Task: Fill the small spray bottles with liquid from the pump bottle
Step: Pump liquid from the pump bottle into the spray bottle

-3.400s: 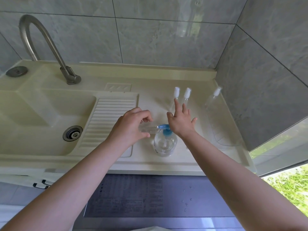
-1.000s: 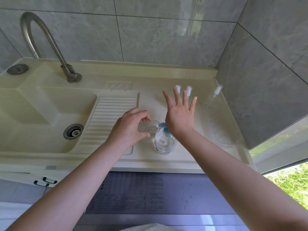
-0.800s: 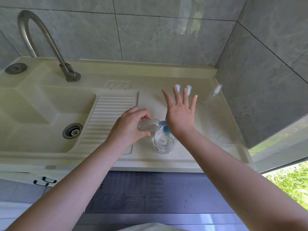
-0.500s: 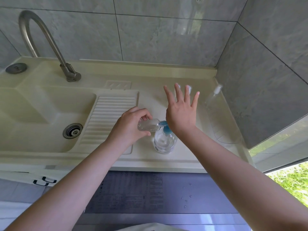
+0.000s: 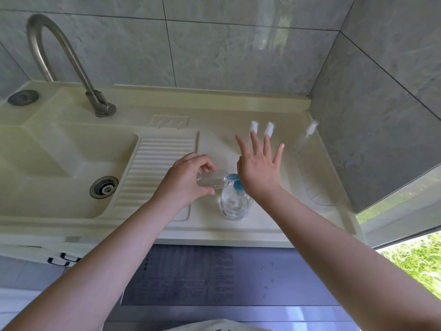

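- A small clear spray bottle lies on its side at the centre of the frame, long axis running left to right, its open neck pointing right at the blue spout of the pump bottle.
- The left hand holds this bottle, fingers and thumb curled round its body.
- Clear liquid shows inside the held bottle; how full it is cannot be told.
- The pump bottle stands upright just below centre on the cream counter, seen from above, holding clear liquid.
- The right hand is spread flat, fingers straight and fanned toward the top of the frame, the heel of the palm over the pump head.
- Two capped spray bottles stand side by side just above the right fingertips, partly hidden.
- A taller clear bottle leans at the right edge, against the tiled wall.
- A sink with a drain fills the left side, a curved tap at upper left.
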{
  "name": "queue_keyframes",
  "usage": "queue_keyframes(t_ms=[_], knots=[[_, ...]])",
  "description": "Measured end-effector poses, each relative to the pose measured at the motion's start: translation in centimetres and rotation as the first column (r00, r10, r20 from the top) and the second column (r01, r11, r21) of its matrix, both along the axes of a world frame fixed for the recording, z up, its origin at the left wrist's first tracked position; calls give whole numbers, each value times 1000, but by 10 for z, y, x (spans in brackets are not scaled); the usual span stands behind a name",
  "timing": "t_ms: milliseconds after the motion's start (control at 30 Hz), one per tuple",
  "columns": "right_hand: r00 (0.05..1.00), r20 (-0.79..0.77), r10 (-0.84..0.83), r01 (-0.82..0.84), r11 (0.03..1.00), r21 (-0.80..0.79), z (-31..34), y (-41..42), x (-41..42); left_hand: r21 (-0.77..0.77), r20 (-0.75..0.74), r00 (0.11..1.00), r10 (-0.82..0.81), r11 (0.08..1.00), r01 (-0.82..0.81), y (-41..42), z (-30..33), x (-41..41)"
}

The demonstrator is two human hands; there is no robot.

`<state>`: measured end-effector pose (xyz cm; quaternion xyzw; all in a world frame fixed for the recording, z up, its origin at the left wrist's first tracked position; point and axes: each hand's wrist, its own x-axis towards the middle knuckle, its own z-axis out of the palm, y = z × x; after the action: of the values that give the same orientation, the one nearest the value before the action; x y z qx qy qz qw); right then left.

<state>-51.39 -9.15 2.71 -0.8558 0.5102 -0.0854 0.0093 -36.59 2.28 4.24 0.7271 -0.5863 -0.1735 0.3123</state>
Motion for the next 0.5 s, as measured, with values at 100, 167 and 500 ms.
queue_keyframes(t_ms=[100, 167, 500], knots=[[1000, 11, -12, 11, 996, 87, -5, 1, 2, 2, 10, 1000, 1, 1000, -1, 0, 1, -1], [999, 29, -14, 11, 995, 97, -2, 1, 0, 2, 13, 1000, -3, 1000, 2, 0, 2, -2], [994, 86, -71, 50, 974, 222, -8, 12, -13, 2, 4, 1000, 7, 1000, -7, -2, 1, -2]])
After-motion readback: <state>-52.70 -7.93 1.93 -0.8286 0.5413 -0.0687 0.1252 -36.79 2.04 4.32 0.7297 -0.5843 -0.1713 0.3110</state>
